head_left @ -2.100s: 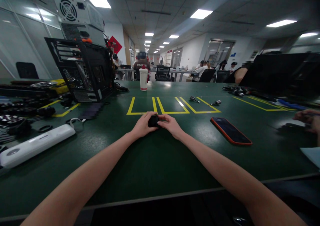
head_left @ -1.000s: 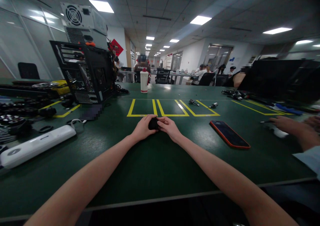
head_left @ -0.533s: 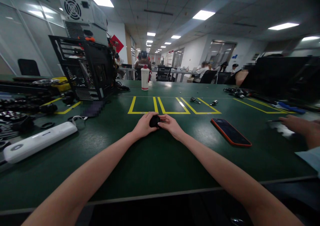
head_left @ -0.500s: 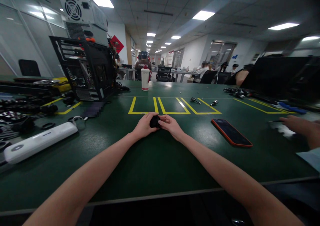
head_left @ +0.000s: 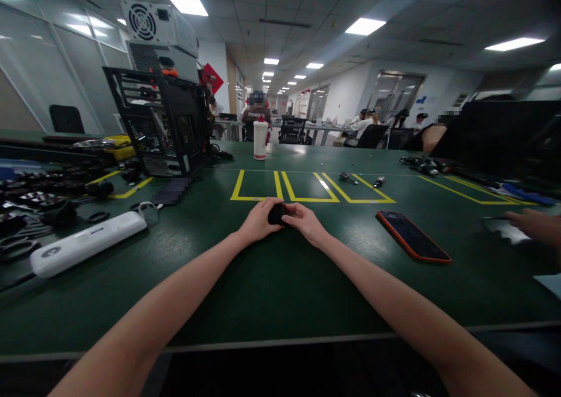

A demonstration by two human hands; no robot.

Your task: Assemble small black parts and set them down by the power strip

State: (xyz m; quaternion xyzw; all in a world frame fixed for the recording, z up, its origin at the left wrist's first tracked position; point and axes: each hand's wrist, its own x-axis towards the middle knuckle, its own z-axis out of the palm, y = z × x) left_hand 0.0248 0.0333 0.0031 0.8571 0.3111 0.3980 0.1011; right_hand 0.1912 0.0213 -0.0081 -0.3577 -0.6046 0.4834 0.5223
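A small round black part (head_left: 276,214) is held between my two hands, just in front of the yellow tape marks on the green table (head_left: 289,292). My left hand (head_left: 262,220) wraps round its left side, thumb below and fingers over the top. From the right, the fingertips of my right hand (head_left: 304,221) pinch its edge. Fingers cover much of the part, so its exact kind cannot be made out. Beyond my hands, two small metal pieces with dark ends, one a metal piece (head_left: 348,178) and the other a shorter piece (head_left: 379,182), lie by the right-hand tape outline.
An orange-cased phone (head_left: 413,237) lies to the right; past it, a co-worker's hand (head_left: 532,223) holds something whitish. At left are a white power strip (head_left: 90,242), black parts (head_left: 39,201) and an open computer case (head_left: 169,122). A white cup (head_left: 260,140) stands at the back.
The whole view has shifted slightly, so things appear a little further right. Both my hands keep their hold on the black part, with hardly any change in grip.
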